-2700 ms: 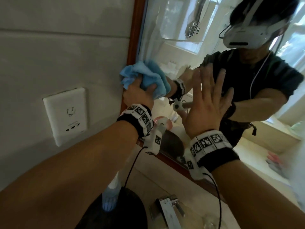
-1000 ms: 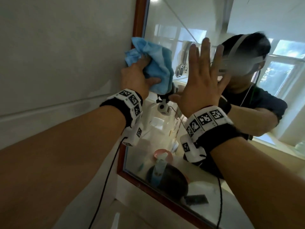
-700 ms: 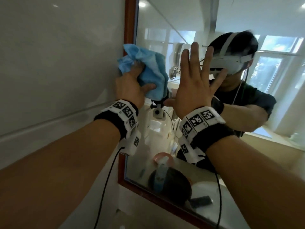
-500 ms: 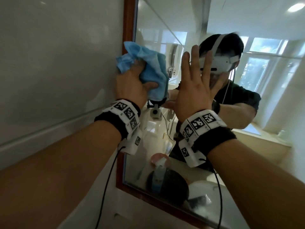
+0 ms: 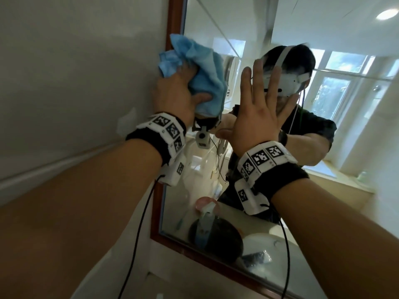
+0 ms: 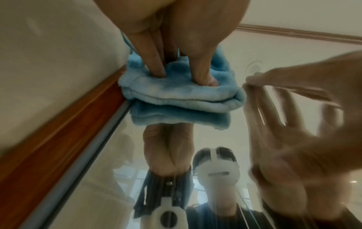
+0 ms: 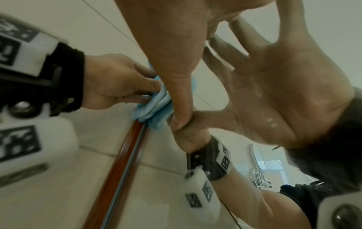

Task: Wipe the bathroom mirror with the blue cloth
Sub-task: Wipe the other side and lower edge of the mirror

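Item: blue cloth (image 5: 200, 70), bunched in thick folds, gripped by the left hand (image 5: 174, 98) with fingers and thumb dug into the pile, and pressed against the bathroom mirror (image 5: 248, 29) at its left side, hard by the wooden frame (image 5: 173, 18); part of the wad overlaps the frame. Item: right hand (image 5: 257, 113), holding nothing, fingers straight and spread, palm toward the glass just beside the cloth; the right-wrist view shows its thumb tip meeting its own reflection, so it seems to brace there. Hazards, as judgement: the bare palm is likely to leave prints or smears on the glass around it, which would need a further pass; the bunched cloth presents only a narrow contact face, so strokes may leave unwiped strips between them; a loose fold could snag or ride onto the frame and lift off the glass; leaning weight on the flat hand could make it skid. Edges: frame and tiled wall (image 5: 75, 72) close the left side, leaving no travel that way. Open room: broad glass lies rightward and downward, though the braced hand stands directly in a rightward stroke's path and would have to shift first.
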`<state>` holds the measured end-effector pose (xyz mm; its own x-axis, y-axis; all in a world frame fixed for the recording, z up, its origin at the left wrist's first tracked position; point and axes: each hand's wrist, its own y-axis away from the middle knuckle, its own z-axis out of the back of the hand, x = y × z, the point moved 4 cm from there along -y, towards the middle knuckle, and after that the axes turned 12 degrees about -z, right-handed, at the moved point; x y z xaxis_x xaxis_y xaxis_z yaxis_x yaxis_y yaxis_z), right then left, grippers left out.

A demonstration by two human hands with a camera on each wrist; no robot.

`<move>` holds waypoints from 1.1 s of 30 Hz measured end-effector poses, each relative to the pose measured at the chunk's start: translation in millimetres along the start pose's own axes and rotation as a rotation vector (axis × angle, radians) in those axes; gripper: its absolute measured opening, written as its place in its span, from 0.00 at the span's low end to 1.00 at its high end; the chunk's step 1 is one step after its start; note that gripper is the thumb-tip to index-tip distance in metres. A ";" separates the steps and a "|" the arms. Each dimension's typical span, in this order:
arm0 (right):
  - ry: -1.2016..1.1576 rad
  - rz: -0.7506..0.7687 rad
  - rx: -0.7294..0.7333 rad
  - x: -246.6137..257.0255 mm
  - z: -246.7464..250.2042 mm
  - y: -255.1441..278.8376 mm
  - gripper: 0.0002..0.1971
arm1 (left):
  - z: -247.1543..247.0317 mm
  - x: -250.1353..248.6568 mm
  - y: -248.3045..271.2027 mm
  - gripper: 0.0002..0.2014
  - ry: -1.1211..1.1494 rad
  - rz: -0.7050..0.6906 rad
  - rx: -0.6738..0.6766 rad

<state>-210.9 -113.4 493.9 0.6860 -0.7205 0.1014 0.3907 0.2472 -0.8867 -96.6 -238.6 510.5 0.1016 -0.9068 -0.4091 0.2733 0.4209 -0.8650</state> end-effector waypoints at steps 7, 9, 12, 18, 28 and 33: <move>-0.015 0.014 0.041 0.3 1.2 1.8 0.67 | -39.5 29.3 107.6 0.28 -0.051 0.068 0.138; -0.023 0.019 0.066 0.4 1.8 2.3 0.67 | -56.2 37.4 140.7 0.26 -0.235 0.053 0.263; -0.030 0.037 0.072 -2.4 -0.3 5.0 0.65 | -76.5 50.3 181.1 0.25 -0.325 0.057 0.364; -0.073 0.085 0.135 -7.9 -5.5 12.5 0.65 | -79.7 51.8 197.6 0.28 -0.196 0.132 0.308; -0.035 0.122 0.074 -16.1 -8.6 23.5 0.54 | -56.5 30.7 134.4 0.23 -0.163 0.023 0.138; -0.026 0.103 0.032 -15.0 -11.9 24.9 0.51 | -17.6 -3.2 47.2 0.26 -0.030 0.038 0.026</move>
<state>-218.8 -104.1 465.0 0.7394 -0.6729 0.0225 0.3361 0.3399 -0.8784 -100.8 -215.5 465.8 0.1410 -0.8905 -0.4326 0.2933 0.4549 -0.8408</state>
